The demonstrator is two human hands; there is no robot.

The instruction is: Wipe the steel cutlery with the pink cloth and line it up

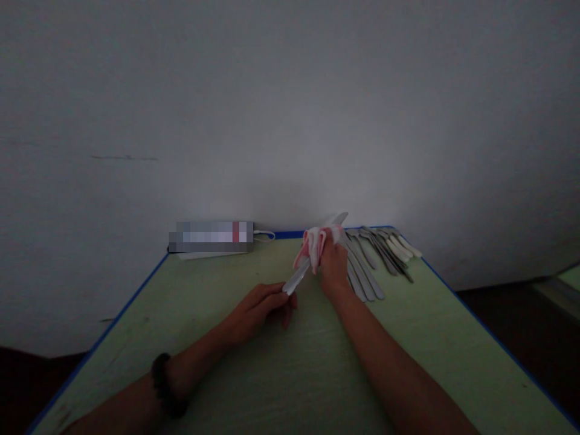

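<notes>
A silver table knife (296, 279) slants up and away over the table. My left hand (267, 302) pinches its near end between thumb and fingers. Around the middle of the knife, my right hand (334, 269) is closed on a pink and white cloth (315, 244), which wraps the metal. The far tip of the knife shows beyond the cloth, near the wall. Just right of my right hand, several silver knives (367, 281) lie side by side, their far ends partly hidden by the hand and cloth.
More cutlery (385, 251), some with white handles (403, 244), lies at the back right of the green table (217, 374). A blurred-out box (211, 237) with a white cord loop (267, 234) sits at the back left. A grey wall (290, 121) rises behind the blue table edge.
</notes>
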